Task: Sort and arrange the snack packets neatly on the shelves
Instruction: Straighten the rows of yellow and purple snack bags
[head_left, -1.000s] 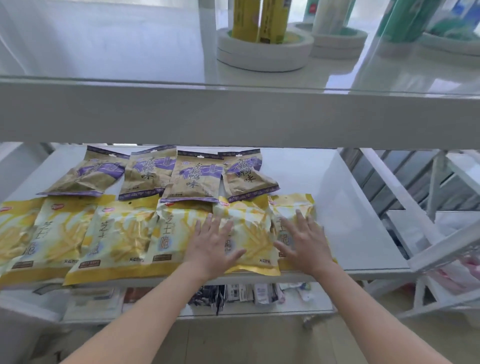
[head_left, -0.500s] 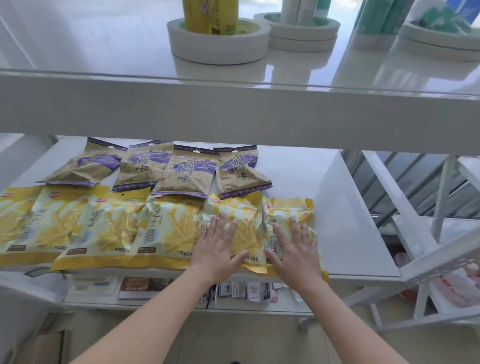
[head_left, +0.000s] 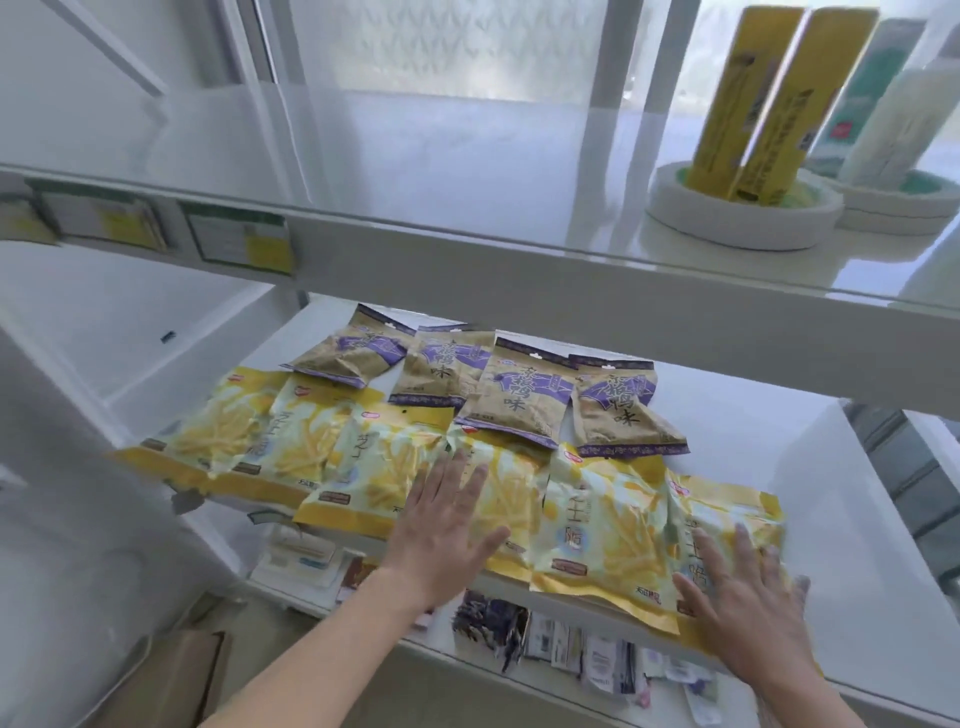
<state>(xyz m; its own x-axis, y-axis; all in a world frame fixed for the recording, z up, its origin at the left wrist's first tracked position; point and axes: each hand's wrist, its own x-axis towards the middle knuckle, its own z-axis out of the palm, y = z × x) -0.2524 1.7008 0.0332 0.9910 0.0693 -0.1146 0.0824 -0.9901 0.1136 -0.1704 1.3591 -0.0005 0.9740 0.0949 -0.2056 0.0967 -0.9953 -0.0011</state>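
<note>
White shelving unit seen from the front and above. The upper shelf (head_left: 467, 171), glossy and reflective, spans the far part of the view. The middle shelf (head_left: 753, 447) below it carries the task's goods in two rows. The near row is six yellow snack packets (head_left: 608, 525) printed with fries. They lie flat and overlap edge over edge from left to right, and their lower edges hang slightly over the front lip of the shelf. The far row is four brown-and-purple snack packets (head_left: 519, 400). They also lie flat and overlap, and their near edges rest on the tops of the yellow row. The left hand (head_left: 447, 535) lies palm down on the fourth yellow packet (head_left: 519, 499) from the left, with fingers straight and spread, gripping nothing. The right hand (head_left: 748, 597), slightly blurred, lies palm down on the rightmost yellow packet (head_left: 727, 514). Its fingers are likewise extended and splayed, pressing the packet rather than holding it. On the upper shelf at far right, two tall yellow boxes (head_left: 753, 104) stand tilted inside a white ring holder (head_left: 737, 223). Green-and-white boxes (head_left: 878, 104) stand in a second ring just beside it. Shelf-edge labels (head_left: 239, 239) hang at the left. Small assorted packets (head_left: 571, 649) stand on the lower shelf beneath the hands.
</note>
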